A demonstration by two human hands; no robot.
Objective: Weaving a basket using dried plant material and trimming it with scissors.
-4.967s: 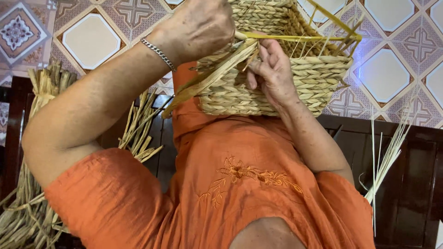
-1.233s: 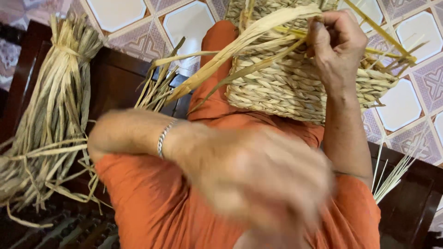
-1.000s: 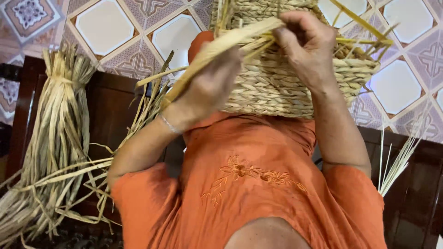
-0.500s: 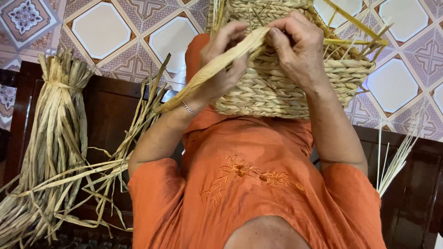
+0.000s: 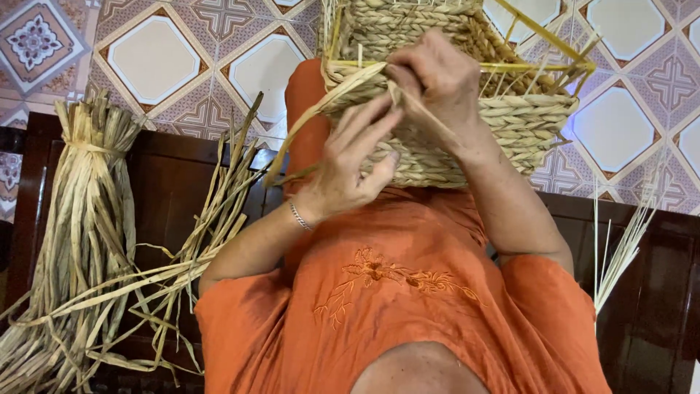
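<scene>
We see the right hand closed over the basket rim, thumb and fingers pinching a flat strand where it meets the woven edge. The left hand sits just below that pinch. Its fingers are loose and spread, with the tips resting against the strand and the basket's side, closed on nothing. From the pinch the strand runs down and away past the left wrist, its free end hanging off the knee. The basket rests on the lap, tilted, directly under both hands, with its yellow frame rods standing bare beyond the right hand.

We judge the step in hand to be working this strand into the top row at the rim. The next move calls for keeping the strand taut at the pinch while the left fingers guide it flat against the row, without letting it twist.

Out past the left elbow, a tied bundle and loose strands lie on the dark bench.
</scene>
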